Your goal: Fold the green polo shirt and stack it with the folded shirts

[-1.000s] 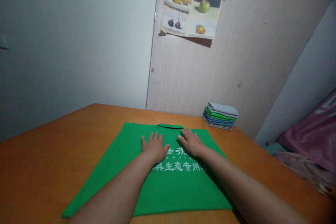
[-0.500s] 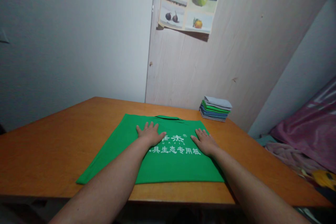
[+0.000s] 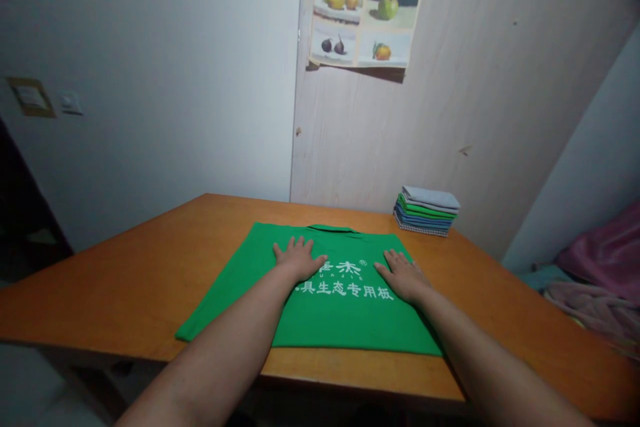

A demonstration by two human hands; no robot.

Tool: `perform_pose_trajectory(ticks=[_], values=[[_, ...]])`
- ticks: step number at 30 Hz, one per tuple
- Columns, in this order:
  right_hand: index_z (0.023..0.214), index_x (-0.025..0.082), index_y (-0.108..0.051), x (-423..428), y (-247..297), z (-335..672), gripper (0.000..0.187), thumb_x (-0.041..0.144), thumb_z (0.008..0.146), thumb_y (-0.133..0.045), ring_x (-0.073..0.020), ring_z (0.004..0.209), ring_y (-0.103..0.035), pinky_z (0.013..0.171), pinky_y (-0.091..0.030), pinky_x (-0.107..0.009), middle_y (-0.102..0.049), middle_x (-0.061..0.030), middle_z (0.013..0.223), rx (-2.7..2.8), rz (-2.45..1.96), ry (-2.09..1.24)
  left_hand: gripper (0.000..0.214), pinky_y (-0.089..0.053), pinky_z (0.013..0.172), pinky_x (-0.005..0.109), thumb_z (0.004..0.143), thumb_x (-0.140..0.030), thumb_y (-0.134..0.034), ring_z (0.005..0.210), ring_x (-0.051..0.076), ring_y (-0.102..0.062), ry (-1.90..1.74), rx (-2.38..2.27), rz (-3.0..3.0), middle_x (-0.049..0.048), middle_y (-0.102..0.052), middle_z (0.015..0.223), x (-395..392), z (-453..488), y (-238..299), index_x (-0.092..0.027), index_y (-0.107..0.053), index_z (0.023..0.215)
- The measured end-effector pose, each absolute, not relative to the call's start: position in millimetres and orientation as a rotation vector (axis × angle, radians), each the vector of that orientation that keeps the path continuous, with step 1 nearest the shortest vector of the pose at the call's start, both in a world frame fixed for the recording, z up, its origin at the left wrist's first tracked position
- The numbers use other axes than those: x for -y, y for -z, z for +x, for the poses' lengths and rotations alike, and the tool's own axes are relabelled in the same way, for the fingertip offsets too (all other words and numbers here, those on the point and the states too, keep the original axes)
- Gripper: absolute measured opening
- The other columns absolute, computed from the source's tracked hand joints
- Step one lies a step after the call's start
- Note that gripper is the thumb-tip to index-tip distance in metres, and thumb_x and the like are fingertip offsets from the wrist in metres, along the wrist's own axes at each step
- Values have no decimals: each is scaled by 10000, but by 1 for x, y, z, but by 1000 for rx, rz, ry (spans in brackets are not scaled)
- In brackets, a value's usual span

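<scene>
Stack of folded cloths behind green shirt, hands flat.

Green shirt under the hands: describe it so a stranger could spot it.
On the orange wooden table, the green shirt lies flat near the front edge, left hand and right hand resting on it. Unlike the folded stack at the far corner, it bears white characters.

Folded cloth stack; fruit poster; perhaps bedding.
</scene>
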State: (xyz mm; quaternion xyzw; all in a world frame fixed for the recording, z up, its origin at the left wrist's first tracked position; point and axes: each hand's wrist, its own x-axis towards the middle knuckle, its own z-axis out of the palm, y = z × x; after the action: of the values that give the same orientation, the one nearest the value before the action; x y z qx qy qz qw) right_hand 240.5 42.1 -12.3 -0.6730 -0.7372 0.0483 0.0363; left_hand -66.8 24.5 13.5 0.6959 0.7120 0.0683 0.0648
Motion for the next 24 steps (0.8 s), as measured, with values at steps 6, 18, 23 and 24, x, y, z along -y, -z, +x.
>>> perform_pose_trajectory(ticks=[6, 18, 23, 24], values=[[1624, 164, -240, -42, 12, 239, 870, 729, 964, -188, -294, 1561, -144, 1244, -121, -527, -173, -82, 1697, 2259, -2060, -153, 902, -65, 1133, 790, 855, -819, -267, 1553, 386, -144, -206, -2148, 2101, 102, -216, 1687, -24, -68, -14, -282, -356, 1575], [1628, 158, -222, -40, 8, 235, 881, 729, 957, -200, -308, 1563, -118, 1242, -90, -539, -149, -86, 1701, 2241, -2059, -216, 913, -95, 1145, 765, 860, -838, -250, 1553, 382, -150, -189, -2163, 2125, 103, -222, 1687, -24, -71, -14, -276, -359, 1572], [1622, 164, -251, -41, 10, 236, 865, 720, 964, -169, -318, 1558, -141, 1240, -99, -538, -183, -103, 1696, 2248, -2048, -193, 882, -146, 1175, 698, 889, -813, -248, 1545, 365, -199, -187, -2129, 2180, 123, -269, 1671, -24, -79, -12, -250, -390, 1554], [1620, 168, -259, -42, 10, 236, 862, 721, 964, -168, -320, 1557, -147, 1239, -104, -539, -188, -103, 1695, 2247, -2047, -189, 866, -160, 1188, 664, 906, -794, -237, 1546, 351, -205, -179, -2119, 2199, 127, -276, 1668, -22, -83, -12, -239, -394, 1551]])
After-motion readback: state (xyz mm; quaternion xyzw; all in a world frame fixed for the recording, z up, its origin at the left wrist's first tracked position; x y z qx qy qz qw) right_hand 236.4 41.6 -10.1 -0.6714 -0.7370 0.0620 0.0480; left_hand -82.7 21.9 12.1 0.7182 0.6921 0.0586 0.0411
